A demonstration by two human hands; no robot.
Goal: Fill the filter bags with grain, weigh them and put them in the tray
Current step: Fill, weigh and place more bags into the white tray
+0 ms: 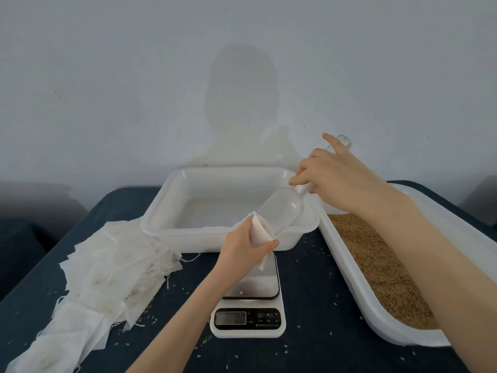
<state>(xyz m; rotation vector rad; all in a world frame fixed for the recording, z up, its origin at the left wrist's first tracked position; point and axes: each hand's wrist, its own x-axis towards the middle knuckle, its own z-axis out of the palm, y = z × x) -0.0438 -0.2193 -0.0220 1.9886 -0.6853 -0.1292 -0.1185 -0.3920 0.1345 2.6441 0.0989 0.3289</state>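
1. Two hands work together above the white digital kitchen scale (248,294), which serves here as the reference point. The scale's platform carries nothing but a stray grain or two, and its display digits are too blurred to read with certainty.

2. The left hand (243,250) holds a small white paper filter bag (260,232) just above the far edge of the scale. Fingers and thumb are curled round the bag's sides, which appears to keep its mouth spread open and facing up and right.

3. The right hand (332,170), beyond and right of the scale, pinches the handle of a clear plastic scoop (282,208). The index finger is extended; the remaining fingers grip the handle. The handle is raised and the scoop's open end points down into the bag mouth, an attitude suited to letting grain slide in. Whether grain remains in the scoop cannot be determined.

4. The long white tray of brown grain (376,265) lies to the right of the scale, within short reach of the scooping hand.

5. The empty white rectangular plastic tray (188,200) sits directly behind the scale, presumably so that a weighed bag moves straight on into it. No filled bag lies in it yet.

6. The heap of flat white empty filter bags (107,270) lies left of the scale, on the bag-holding hand's side.

7. Loose grains are scattered on the dark blue tablecloth (309,265) around the scale.
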